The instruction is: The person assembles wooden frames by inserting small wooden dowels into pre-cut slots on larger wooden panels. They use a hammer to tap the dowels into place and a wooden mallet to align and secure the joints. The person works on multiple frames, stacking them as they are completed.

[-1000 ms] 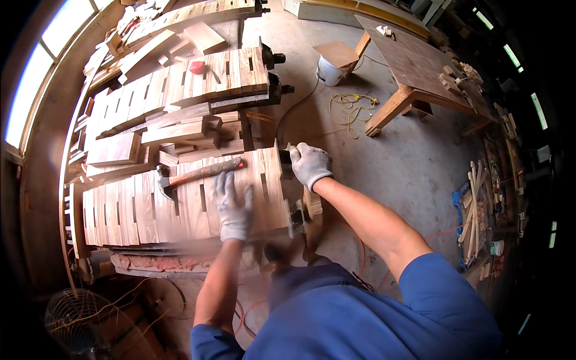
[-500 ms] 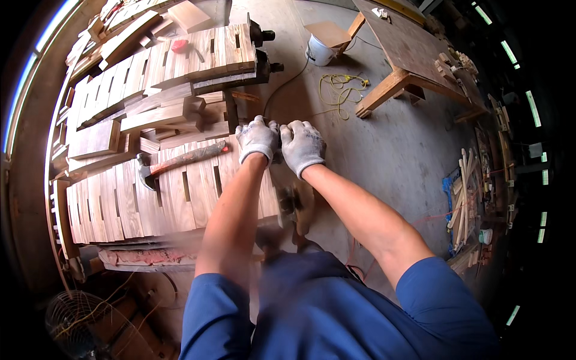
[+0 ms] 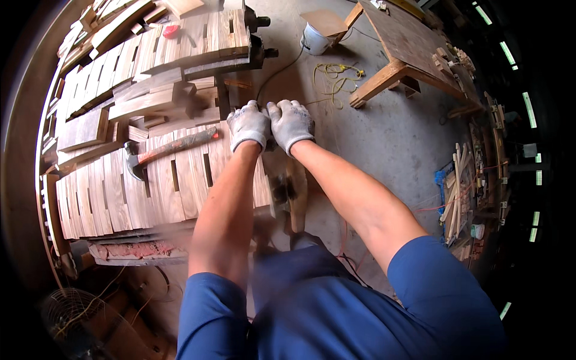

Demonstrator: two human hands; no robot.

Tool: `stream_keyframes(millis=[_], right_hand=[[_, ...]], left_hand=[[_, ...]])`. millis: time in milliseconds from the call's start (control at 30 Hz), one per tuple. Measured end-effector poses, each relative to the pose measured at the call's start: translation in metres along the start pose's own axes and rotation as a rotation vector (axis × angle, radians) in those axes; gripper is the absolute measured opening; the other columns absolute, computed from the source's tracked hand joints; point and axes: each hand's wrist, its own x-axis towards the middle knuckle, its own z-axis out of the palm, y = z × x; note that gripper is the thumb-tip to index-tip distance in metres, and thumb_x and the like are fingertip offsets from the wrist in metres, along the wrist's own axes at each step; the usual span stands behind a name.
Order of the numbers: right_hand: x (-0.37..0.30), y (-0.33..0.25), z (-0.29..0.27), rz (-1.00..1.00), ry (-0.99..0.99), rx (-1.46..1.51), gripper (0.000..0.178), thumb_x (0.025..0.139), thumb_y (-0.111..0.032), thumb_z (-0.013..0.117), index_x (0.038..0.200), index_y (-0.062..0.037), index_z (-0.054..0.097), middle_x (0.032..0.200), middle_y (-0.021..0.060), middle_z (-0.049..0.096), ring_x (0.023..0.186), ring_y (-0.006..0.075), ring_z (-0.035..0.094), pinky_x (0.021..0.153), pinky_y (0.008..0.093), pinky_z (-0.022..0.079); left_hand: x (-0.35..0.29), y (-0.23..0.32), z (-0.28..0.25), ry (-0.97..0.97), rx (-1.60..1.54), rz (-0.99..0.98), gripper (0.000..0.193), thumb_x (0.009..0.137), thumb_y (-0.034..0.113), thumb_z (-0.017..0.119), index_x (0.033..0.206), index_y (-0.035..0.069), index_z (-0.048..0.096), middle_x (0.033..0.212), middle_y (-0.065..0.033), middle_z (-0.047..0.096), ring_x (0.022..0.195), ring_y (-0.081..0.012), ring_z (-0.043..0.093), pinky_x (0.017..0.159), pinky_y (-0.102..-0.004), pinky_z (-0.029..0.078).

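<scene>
In a pale work glove, my left hand [image 3: 248, 124] is closed at the far right corner of a panel of wooden strips [image 3: 105, 192]. My right hand [image 3: 291, 124], gloved alike, is closed right beside it, past the panel's end. Both sets of fingers curl downward, and whatever they grip is hidden beneath them. A claw hammer [image 3: 171, 146] with a worn, reddish handle lies across the panel, left of my left hand. Dark metal clamp parts [image 3: 282, 191] show at the panel's near right end, under my forearms.
Beyond lie loose wood blocks [image 3: 147, 105] and a second strip panel [image 3: 207, 45] with a red object [image 3: 171, 31]. To the right are a yellow cord [image 3: 336, 78], a white bucket [image 3: 316, 39] and a wooden table [image 3: 414, 42]. A fan [image 3: 72, 318] stands at lower left.
The whole view has shifted, with the bench and floor things sliding slightly left and up. Both hands remain closed side by side at the panel's end.
</scene>
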Motion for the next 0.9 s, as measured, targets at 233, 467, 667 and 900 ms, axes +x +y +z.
stream_keyframes(millis=[233,467,667,900], right_hand=[[-0.038,0.019,-0.004,0.255,0.079,0.51,0.055,0.079,-0.036,0.09,0.118,-0.0014,0.071,0.108,0.0172,0.074,0.096,0.029,0.074,0.089,0.0423,0.06],[-0.076,0.045,-0.017,0.382,-0.183,0.71,0.047,0.077,-0.024,0.086,0.115,-0.0012,0.07,0.1,0.0129,0.077,0.092,0.023,0.074,0.085,0.0393,0.059],[-0.075,0.062,-0.029,0.517,-0.145,0.795,0.042,0.076,-0.018,0.086,0.111,-0.0007,0.07,0.101,0.0099,0.077,0.091,0.0212,0.073,0.086,0.0381,0.059],[-0.063,0.087,-0.015,0.432,-0.12,0.753,0.043,0.076,-0.02,0.088,0.11,-0.0018,0.071,0.099,0.0103,0.077,0.091,0.0218,0.074,0.085,0.0386,0.06]], left_hand=[[-0.002,-0.004,0.01,0.085,-0.002,-0.022,0.036,0.105,0.037,0.055,0.116,0.009,0.074,0.116,-0.021,0.077,0.12,-0.0371,0.068,0.114,-0.0476,0.038],[-0.005,0.001,0.013,0.135,-0.013,0.004,0.034,0.105,0.037,0.057,0.116,0.011,0.075,0.112,-0.0212,0.077,0.115,-0.0418,0.068,0.107,-0.0501,0.045],[-0.005,0.001,0.012,0.154,-0.026,-0.025,0.027,0.104,0.032,0.059,0.11,0.012,0.075,0.111,-0.0176,0.077,0.113,-0.0383,0.067,0.108,-0.047,0.042],[-0.01,0.001,0.004,0.11,-0.024,-0.019,0.034,0.105,0.036,0.06,0.12,0.01,0.074,0.116,-0.0218,0.076,0.118,-0.0442,0.065,0.106,-0.0513,0.047]])
